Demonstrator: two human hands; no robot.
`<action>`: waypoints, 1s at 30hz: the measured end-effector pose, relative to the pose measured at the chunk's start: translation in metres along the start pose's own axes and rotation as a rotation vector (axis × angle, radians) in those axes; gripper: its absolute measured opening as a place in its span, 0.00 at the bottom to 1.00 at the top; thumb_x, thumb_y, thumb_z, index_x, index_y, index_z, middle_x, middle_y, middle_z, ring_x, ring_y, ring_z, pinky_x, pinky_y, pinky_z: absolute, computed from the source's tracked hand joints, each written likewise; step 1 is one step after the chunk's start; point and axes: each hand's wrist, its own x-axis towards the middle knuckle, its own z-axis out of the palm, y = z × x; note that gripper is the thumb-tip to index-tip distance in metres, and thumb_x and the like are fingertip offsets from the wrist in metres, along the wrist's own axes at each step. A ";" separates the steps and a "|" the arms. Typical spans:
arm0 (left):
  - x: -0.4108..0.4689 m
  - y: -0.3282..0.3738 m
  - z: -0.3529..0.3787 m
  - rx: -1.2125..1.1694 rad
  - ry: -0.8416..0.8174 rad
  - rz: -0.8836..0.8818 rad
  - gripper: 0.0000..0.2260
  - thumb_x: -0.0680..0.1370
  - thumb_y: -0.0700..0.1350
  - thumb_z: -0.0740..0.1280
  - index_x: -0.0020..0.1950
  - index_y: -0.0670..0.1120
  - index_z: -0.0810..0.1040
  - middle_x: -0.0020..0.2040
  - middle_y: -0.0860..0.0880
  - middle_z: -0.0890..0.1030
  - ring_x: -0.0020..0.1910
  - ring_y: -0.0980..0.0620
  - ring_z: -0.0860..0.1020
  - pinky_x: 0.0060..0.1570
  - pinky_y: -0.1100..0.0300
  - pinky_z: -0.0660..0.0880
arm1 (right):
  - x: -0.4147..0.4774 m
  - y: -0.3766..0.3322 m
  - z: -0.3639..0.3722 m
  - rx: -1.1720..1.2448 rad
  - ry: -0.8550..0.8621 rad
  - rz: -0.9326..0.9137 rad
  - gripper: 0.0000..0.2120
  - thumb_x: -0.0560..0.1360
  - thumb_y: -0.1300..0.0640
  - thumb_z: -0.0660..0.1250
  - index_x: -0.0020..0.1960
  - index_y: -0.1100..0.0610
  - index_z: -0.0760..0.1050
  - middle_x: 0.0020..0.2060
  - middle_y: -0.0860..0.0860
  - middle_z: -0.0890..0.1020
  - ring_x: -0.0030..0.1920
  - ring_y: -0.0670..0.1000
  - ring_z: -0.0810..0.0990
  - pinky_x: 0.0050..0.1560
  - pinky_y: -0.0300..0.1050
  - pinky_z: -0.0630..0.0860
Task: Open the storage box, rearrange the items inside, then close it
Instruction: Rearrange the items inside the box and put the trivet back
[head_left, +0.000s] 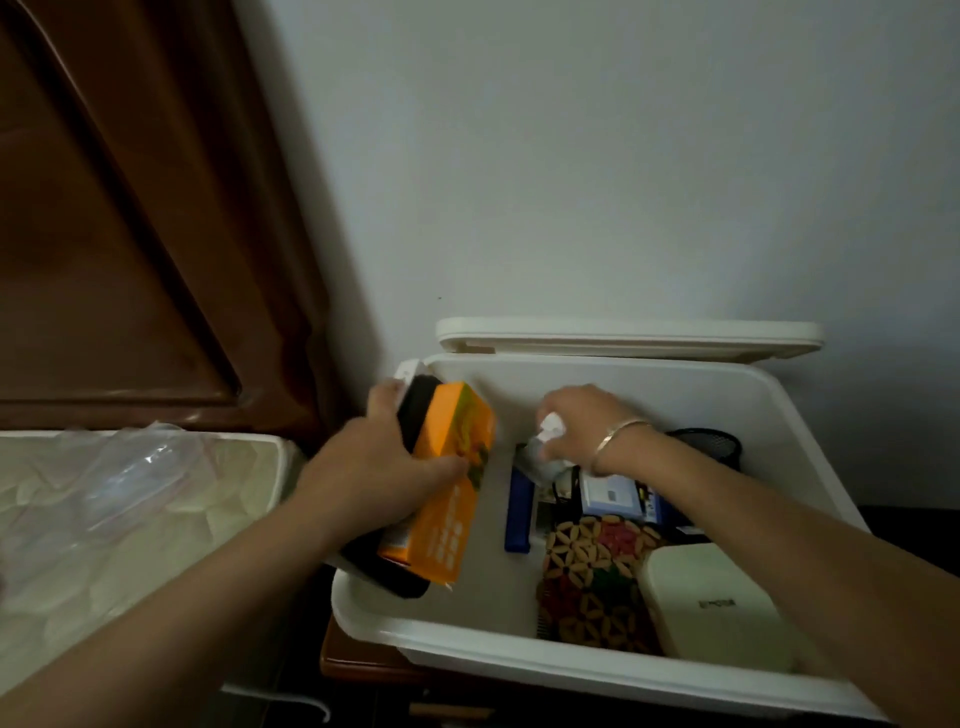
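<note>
Beside the box, at far left: one plastic-wrapped mattress (130, 509) under a brown headboard (130, 234). Next, left hand (379, 457) clenched round one orange carton (447, 488) with one black slab (415, 415) pressed behind it, both tilted over the left wall, probably to stand them along that side and free the floor. Box (519, 660) open, set against the wall on a wooden stand, one lid (623, 338) propped upright behind, leaving both hands free. On the floor, one blue bar (519, 514). Just above it, right hand (582, 421), wearing one bracelet (618, 434), grasping a small white thing (545, 431), too blurred to name, likely lifted for re-placing. Further right, packed close to save room: one patterned pouch (592, 571), one blue-and-white packet (613, 496), one white case (711, 608), one black mesh thing (706, 444) at the back. Judged mid-rearranging; closing not yet done.
</note>
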 end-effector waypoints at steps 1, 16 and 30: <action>0.001 0.006 0.012 0.062 -0.012 0.028 0.45 0.63 0.68 0.68 0.73 0.61 0.49 0.55 0.49 0.76 0.49 0.48 0.78 0.49 0.53 0.76 | -0.010 0.011 -0.009 0.073 0.063 0.034 0.12 0.70 0.54 0.71 0.50 0.58 0.78 0.45 0.52 0.78 0.46 0.53 0.77 0.42 0.41 0.71; 0.000 0.021 0.118 0.532 -0.239 -0.183 0.44 0.76 0.61 0.63 0.77 0.50 0.34 0.71 0.39 0.56 0.65 0.41 0.69 0.58 0.51 0.73 | -0.041 0.073 -0.006 0.582 0.466 0.174 0.09 0.70 0.56 0.73 0.45 0.58 0.76 0.34 0.47 0.75 0.32 0.40 0.71 0.29 0.31 0.63; 0.021 -0.025 0.105 0.935 -0.372 0.688 0.28 0.77 0.65 0.52 0.74 0.54 0.58 0.78 0.46 0.50 0.77 0.44 0.48 0.73 0.39 0.44 | -0.040 0.080 0.001 0.667 0.473 0.244 0.09 0.69 0.57 0.74 0.45 0.57 0.76 0.36 0.50 0.77 0.33 0.43 0.73 0.29 0.34 0.66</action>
